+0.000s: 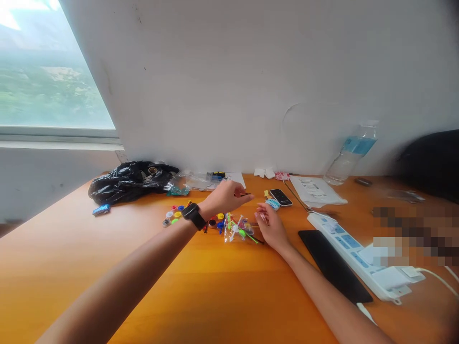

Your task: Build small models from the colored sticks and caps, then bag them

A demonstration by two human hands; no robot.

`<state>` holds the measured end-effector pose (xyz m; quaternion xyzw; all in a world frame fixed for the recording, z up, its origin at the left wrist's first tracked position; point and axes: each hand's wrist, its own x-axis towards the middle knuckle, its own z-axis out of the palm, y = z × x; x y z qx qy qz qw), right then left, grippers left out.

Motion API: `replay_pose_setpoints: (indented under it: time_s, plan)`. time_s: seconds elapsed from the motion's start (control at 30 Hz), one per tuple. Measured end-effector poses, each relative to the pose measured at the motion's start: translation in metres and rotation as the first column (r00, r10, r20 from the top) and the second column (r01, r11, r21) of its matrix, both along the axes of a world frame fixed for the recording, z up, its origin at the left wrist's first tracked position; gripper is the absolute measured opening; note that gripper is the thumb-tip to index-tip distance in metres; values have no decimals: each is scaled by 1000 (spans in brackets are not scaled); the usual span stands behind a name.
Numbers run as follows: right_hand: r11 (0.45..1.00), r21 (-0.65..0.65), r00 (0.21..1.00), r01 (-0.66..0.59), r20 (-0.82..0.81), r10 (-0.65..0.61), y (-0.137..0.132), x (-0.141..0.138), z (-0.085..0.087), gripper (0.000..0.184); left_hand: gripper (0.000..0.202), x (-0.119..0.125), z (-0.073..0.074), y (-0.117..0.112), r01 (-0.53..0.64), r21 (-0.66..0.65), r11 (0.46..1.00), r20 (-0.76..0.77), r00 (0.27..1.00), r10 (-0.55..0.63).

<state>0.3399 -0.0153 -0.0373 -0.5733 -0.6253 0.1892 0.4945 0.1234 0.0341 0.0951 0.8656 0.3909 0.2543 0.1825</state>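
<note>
The left hand (225, 198) is raised a little over the table and pinches a thin dark stick (245, 194) between the thumb and the fingertips, so that the stick points to the right; on its wrist sits a black watch (194, 215). The right hand (271, 228) lies low on the table just to the right, with the fingers bent toward the left hand; something small and pinkish shows at its fingertips, but I cannot tell if the hand grips it or only touches it. Between the two hands, just below the left one, lies a clear little bag (236, 230) with thin coloured sticks in green, pink and white inside it. To the left of this bag, beside the watch, small round coloured pieces (175, 213) are spread on the wood, red, blue, yellow and green. Just behind the right hand there is a small round blue and white thing (272, 204) and next to it a small dark phone (280, 197). Farther to the right lie a flat black slab (333, 265) and a long white power strip (353, 248) with a plug in its near end. At the back, near the white wall, I see a crumpled black plastic bag (131, 181), a white paper packet (315, 190) and a clear water bottle (353, 153) leaning on the wall. Everything rests on an orange wooden table (215, 296)
</note>
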Motion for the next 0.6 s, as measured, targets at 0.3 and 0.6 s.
replay_pose_setpoints:
  time_s: [0.3, 0.6]
  plan:
    - [998, 67, 983, 2, 182, -14, 2, 7, -6, 34, 25, -19, -27, -24, -209, 1, 978, -391, 900, 193]
    - [995, 94, 941, -12, 337, -20, -2, 1, -4, 38, 29, -21, -27, -32, -225, -26, 974, -392, 899, 197]
